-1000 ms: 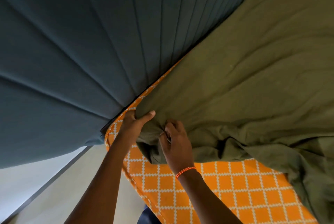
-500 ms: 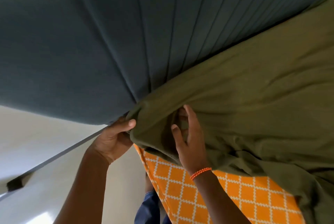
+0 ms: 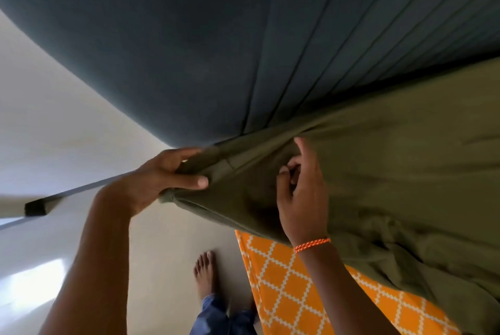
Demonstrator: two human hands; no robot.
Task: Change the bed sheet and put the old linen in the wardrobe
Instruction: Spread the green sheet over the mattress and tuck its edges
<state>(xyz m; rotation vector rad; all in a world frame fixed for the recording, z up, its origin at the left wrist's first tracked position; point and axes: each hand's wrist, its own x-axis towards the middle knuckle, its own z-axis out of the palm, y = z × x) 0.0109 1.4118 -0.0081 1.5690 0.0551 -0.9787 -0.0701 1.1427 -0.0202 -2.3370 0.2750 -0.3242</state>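
An olive green bed sheet (image 3: 392,172) lies over the mattress, whose orange cover with a white lattice pattern (image 3: 292,294) shows below it. My left hand (image 3: 162,175) grips the sheet's corner at the mattress corner, thumb on top of the cloth. My right hand (image 3: 300,194), with an orange band at the wrist, pinches a fold of the same sheet just to the right, index finger raised. The sheet is bunched and wrinkled toward the lower right.
A dark blue-grey padded headboard (image 3: 243,37) fills the top, right behind the mattress corner. Pale floor (image 3: 81,131) lies to the left, with a dark bed rail (image 3: 67,196) crossing it. My bare foot (image 3: 205,272) stands beside the mattress.
Both hands have pulled the green sheet's corner left and outward over the mattress corner. The orange cover at the corner is now hidden, and the view has swung to show more floor.
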